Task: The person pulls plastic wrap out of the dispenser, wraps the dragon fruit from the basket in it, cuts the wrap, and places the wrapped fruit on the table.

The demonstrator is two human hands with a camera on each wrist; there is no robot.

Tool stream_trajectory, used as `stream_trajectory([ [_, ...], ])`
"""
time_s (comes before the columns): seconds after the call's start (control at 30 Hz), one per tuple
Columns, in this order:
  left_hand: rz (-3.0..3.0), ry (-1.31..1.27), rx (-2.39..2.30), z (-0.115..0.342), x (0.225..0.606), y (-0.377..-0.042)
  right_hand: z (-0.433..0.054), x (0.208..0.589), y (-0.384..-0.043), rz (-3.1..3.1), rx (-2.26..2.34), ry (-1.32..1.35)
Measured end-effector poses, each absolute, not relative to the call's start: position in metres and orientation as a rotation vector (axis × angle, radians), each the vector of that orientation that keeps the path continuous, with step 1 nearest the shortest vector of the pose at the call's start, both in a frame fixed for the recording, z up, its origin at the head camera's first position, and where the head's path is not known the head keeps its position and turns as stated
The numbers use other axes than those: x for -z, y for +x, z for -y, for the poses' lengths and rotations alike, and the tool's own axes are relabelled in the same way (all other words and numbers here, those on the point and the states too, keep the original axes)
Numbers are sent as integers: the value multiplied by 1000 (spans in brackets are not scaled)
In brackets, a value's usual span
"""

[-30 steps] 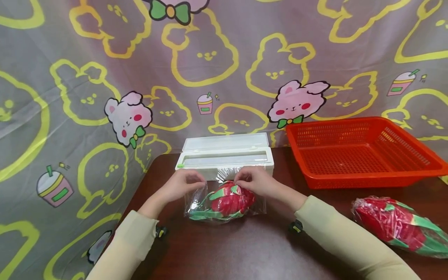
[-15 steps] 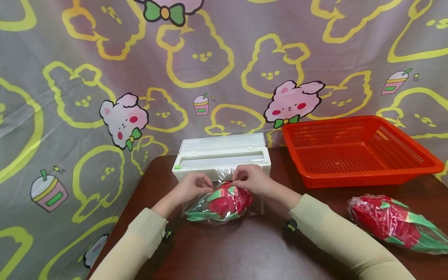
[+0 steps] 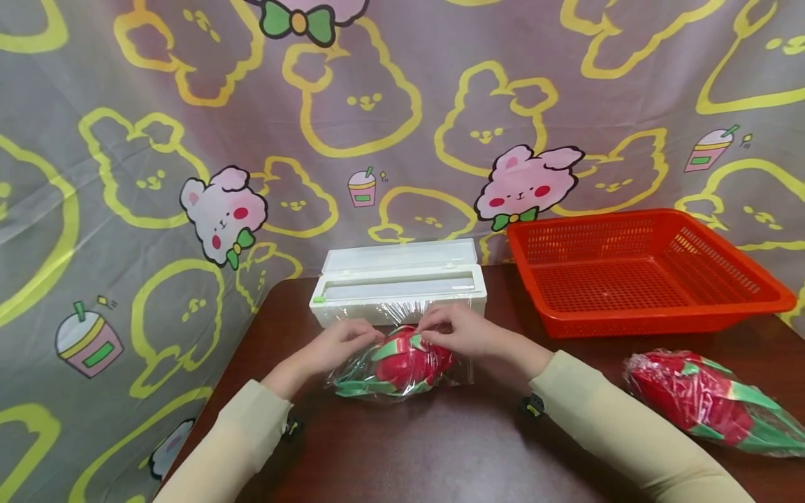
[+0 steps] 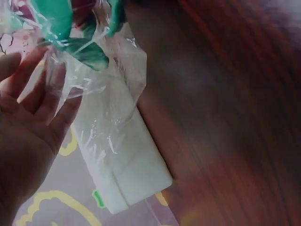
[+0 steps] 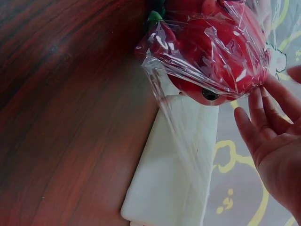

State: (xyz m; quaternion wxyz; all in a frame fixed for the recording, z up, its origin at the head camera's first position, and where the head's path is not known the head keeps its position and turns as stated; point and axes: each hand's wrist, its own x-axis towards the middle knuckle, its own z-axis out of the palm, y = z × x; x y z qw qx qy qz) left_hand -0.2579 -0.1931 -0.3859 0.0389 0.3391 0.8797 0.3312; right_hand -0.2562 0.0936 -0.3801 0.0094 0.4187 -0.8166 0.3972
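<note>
A red dragon fruit (image 3: 402, 367) with green scales lies mid-table under clear cling film (image 3: 352, 370). At its upper left, my left hand (image 3: 339, 344) pinches the film between thumb and fingertips. My right hand (image 3: 465, 332) pinches film at the top of the fruit, its fingertips close to the red skin. The left wrist view has loose film (image 4: 127, 70) hanging past the left fingers, with green scale tips (image 4: 89, 54) inside. In the right wrist view, film is drawn tight over the round red end (image 5: 221, 52). Behind stands a white cling film dispenser (image 3: 402, 283), lid raised, film stretching from it to the fruit.
To the right, a second dragon fruit (image 3: 704, 398) lies wrapped in film near the table's edge. An orange-red plastic basket (image 3: 629, 325) stands behind it. A patterned curtain (image 3: 415, 105) hangs close behind the dispenser and along the left side of the brown table (image 3: 428, 447).
My left hand has brought its piece of film rightward, over the fruit. The right hand has dipped slightly at the top of the fruit. The head view has shifted a little.
</note>
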Motion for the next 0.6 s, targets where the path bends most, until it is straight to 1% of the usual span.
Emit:
stream_trajectory([
  [0.17,-2775,1023,-1106,201,379,-238,-90,380,-256,2593,-1281,1260],
  [0.33,-2675,969,-1249,205,372,-215,-89,380,-256,2626,-1313,1192],
  [0.43,-2642,1055,-1236,201,372,-207,-89,379,-257,2638,-1320,1177],
  [0.6,-2678,1293,-1195,189,377,-206,-87,380,-256,2618,-1340,1185],
])
